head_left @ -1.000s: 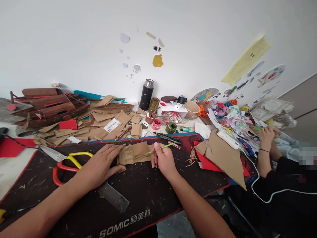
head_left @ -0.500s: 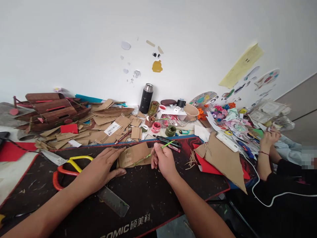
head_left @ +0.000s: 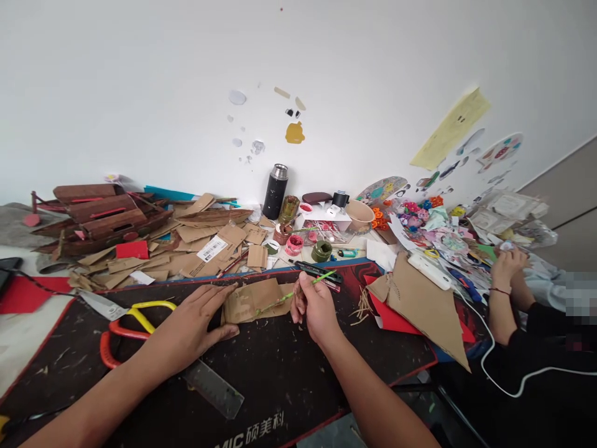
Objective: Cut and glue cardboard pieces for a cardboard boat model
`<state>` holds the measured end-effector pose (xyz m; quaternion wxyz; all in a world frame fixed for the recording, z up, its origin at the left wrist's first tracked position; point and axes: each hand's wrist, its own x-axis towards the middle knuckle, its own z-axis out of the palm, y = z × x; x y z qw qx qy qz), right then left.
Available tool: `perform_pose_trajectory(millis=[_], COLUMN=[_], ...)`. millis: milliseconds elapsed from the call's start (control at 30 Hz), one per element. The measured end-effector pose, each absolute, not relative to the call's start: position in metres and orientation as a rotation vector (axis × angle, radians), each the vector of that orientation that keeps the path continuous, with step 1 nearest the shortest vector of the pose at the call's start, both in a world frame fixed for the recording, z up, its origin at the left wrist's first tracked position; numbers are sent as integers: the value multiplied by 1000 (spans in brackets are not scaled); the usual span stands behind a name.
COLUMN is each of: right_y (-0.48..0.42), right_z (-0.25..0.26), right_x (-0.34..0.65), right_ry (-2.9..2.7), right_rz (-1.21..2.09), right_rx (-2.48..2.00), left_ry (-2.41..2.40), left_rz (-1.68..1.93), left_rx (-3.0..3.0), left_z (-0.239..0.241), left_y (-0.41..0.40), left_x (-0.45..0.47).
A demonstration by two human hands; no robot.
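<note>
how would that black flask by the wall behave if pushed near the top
The flask stands upright, tall and narrow, so a push near its top would probably tip it. Its round body would likely roll once down. It looks like metal, so probably stiff and not fragile.

I see a plain brown cardboard piece [head_left: 254,300] on a black mat [head_left: 261,373] edged red with white lettering near me. The pencil [head_left: 303,287] is bright green. Left lie yellow-and-red scissors [head_left: 135,317]; right, a red sheet [head_left: 396,317]. Far off stands a black flask [head_left: 275,193] with a silver cap.
</note>
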<state>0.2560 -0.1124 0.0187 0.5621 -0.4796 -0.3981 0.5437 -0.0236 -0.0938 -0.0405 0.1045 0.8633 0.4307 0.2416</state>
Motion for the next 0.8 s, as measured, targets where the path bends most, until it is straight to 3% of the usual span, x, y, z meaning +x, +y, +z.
perform_pose_trajectory(millis=[800], right_y=[-127], right_z=[6], right_x=[251], right_ry=[-1170], right_rz=[1184], right_rx=[-1247], left_ry=[1244], left_rz=[661], left_rx=[2548], left_z=[-32], left_y=[-95], left_x=[-24])
